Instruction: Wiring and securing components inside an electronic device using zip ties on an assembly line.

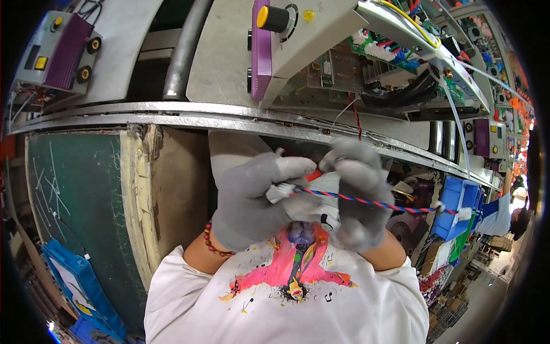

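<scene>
A twisted red, blue and black cable (375,202) stretches across in front of my chest, with a white connector at each end. My left hand (243,195), in a grey glove, is closed on the cable close to its left white connector (279,193). Behind the cable is my gloved right hand (364,198), its fingers curled and smeared by motion; whether it grips anything is unclear. The cable's other white connector (463,214) hangs free beyond the right hand. A small red piece (313,175) shows between the hands, too little visible to name.
Ahead runs a metal-edged conveyor (229,119) carrying an opened device with a purple panel (262,57) and exposed circuit boards. Another purple-and-grey device (57,54) stands far left. At left is a green board (74,189) with loose wires; at right, blue bins (458,200) and another person (497,215).
</scene>
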A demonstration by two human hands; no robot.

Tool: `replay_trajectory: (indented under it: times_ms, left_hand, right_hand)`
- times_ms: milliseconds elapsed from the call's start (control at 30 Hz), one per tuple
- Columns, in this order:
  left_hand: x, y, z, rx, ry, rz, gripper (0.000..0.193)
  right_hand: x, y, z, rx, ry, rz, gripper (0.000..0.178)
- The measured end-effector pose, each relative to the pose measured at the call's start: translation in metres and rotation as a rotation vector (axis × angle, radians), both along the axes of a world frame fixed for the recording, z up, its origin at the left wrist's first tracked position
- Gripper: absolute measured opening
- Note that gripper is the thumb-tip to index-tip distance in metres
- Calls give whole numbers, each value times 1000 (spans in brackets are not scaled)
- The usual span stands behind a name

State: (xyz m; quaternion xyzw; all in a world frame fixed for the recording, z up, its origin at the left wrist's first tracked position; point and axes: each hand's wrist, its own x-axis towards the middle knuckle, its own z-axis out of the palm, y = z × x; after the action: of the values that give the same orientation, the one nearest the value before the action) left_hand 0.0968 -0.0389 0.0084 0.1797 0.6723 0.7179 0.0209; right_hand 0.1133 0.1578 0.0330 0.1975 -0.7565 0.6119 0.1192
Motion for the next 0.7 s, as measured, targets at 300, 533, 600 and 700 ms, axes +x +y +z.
replay_trajectory:
  times_ms: [300, 533, 600, 700]
  left_hand:
    - [-10, 8, -2, 448, -216, -183, 20]
    - [-18, 1, 13, 689, -1051, -523, 15]
    - [-23, -1, 14, 667, -1039, -486, 20]
    - [-28, -6, 15, 707, -1075, -453, 26]
  right_hand:
    - [-7, 1, -8, -136, 113, 33, 24]
    - [-24, 3, 14, 375, 320, 144, 49]
    - [-31, 3, 18, 467, 373, 102, 50]
    - [-39, 1, 21, 544, 403, 88, 49]
